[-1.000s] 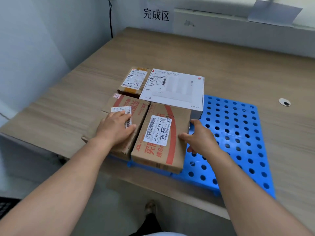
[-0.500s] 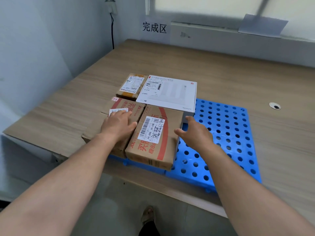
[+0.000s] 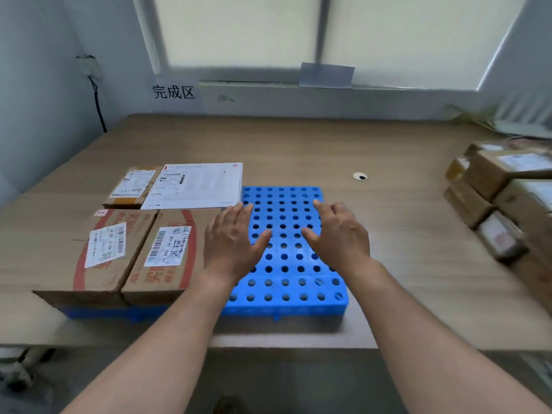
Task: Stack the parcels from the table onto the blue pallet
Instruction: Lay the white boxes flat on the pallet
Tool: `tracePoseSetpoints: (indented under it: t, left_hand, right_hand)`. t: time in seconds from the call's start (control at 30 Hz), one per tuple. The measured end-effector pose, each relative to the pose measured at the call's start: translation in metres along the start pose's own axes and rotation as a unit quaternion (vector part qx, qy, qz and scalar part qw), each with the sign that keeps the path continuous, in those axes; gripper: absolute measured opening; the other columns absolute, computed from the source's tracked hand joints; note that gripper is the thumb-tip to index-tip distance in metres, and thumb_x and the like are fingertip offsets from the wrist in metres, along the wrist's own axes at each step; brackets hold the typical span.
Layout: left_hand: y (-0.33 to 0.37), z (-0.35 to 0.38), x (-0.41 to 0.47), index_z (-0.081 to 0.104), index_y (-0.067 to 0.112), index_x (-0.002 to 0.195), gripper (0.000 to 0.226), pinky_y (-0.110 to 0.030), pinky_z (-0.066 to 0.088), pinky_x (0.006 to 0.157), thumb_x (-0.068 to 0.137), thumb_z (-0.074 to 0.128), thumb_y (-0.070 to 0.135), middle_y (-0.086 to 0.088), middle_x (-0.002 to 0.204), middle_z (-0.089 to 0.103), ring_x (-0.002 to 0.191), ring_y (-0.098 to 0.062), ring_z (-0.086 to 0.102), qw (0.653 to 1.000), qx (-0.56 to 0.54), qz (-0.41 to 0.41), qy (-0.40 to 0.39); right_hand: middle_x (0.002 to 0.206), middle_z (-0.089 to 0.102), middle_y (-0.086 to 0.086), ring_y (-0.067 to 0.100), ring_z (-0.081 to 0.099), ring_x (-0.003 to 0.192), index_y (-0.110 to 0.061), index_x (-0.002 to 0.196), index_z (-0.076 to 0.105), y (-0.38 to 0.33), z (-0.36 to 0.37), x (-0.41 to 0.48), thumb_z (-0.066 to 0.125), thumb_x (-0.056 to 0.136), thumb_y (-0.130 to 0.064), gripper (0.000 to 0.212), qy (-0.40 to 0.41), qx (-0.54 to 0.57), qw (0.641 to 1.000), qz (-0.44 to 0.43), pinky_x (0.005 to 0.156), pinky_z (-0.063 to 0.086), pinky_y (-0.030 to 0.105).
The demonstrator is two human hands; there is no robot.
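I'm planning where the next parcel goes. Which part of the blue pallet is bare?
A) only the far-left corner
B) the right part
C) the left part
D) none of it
B: the blue pallet shows its bare perforated right part around the open left hand and right hand, while four parcels cover its left part.
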State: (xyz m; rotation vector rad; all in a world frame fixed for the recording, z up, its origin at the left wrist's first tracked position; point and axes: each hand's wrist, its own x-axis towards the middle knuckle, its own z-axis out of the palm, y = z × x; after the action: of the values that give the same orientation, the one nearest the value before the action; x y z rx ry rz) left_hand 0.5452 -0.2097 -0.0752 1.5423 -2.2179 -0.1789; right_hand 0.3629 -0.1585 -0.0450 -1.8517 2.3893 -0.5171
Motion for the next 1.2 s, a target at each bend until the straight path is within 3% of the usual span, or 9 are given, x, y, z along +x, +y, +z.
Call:
tracePoseSetpoints:
  t: [0.13,0.33,0.6,0.77,0.97,1.2]
  left_hand:
    - [0.064,0.023,0.0,0.041,0.012,0.142,0.077,-0.042,0.031,0.109,0.085,0.036,0.063,-0.007,0.141,0.049,0.132,-0.025,0.042,0.997,-0.023,0.077,-0.004]
    - [0.157,0.044,0.003,0.042,0.014,0.142,0.087,-0.04,0.027,0.111,0.077,0.023,0.069,-0.006,0.144,0.047,0.134,-0.025,0.039,0.982,-0.053,0.182,-0.015]
    - [0.261,0.085,-0.003,0.041,0.017,0.143,0.079,-0.041,0.032,0.109,0.081,0.033,0.065,-0.004,0.145,0.045,0.135,-0.024,0.039,0.949,-0.089,0.298,-0.057]
    - [0.344,0.112,0.002,0.029,0.022,0.148,0.072,-0.035,0.023,0.115,0.089,0.044,0.06,0.001,0.153,0.032,0.142,-0.019,0.025,0.919,-0.102,0.368,-0.095]
    - [0.448,0.147,0.018,0.02,0.027,0.15,0.072,-0.033,0.017,0.116,0.09,0.042,0.06,0.004,0.156,0.024,0.144,-0.017,0.02,0.9,-0.141,0.398,-0.104]
    - [0.557,0.188,0.057,0.014,0.03,0.151,0.073,-0.038,0.019,0.116,0.091,0.038,0.063,0.006,0.157,0.022,0.143,-0.017,0.019,0.902,-0.126,0.396,-0.122]
  right_hand:
    - [0.137,0.044,0.005,0.022,0.042,0.126,-0.024,0.148,0.031,0.055,-0.028,-0.028,0.052,0.093,-0.043,0.062,0.039,-0.023,0.998,0.044,0.098,0.037,0.034]
    - [0.138,0.044,0.006,0.023,0.04,0.127,-0.026,0.149,0.029,0.123,-0.064,-0.065,0.052,0.092,-0.044,0.064,0.09,-0.042,0.986,0.137,0.099,0.036,0.035]
    - [0.143,0.04,0.007,0.023,0.037,0.133,-0.025,0.15,0.025,0.202,-0.098,-0.112,0.049,0.094,-0.045,0.065,0.137,-0.074,0.957,0.244,0.104,0.034,0.037]
    - [0.142,0.041,0.005,0.022,0.037,0.131,-0.025,0.15,0.027,0.267,-0.125,-0.131,0.049,0.094,-0.047,0.064,0.161,-0.088,0.931,0.314,0.105,0.031,0.037]
    - [0.14,0.043,0.004,0.022,0.038,0.131,-0.026,0.147,0.032,0.356,-0.157,-0.129,0.051,0.092,-0.047,0.062,0.19,-0.106,0.908,0.358,0.104,0.032,0.036]
    - [0.142,0.04,0.004,0.021,0.037,0.131,-0.025,0.15,0.026,0.466,-0.201,-0.102,0.047,0.095,-0.048,0.063,0.179,-0.117,0.896,0.388,0.105,0.031,0.035]
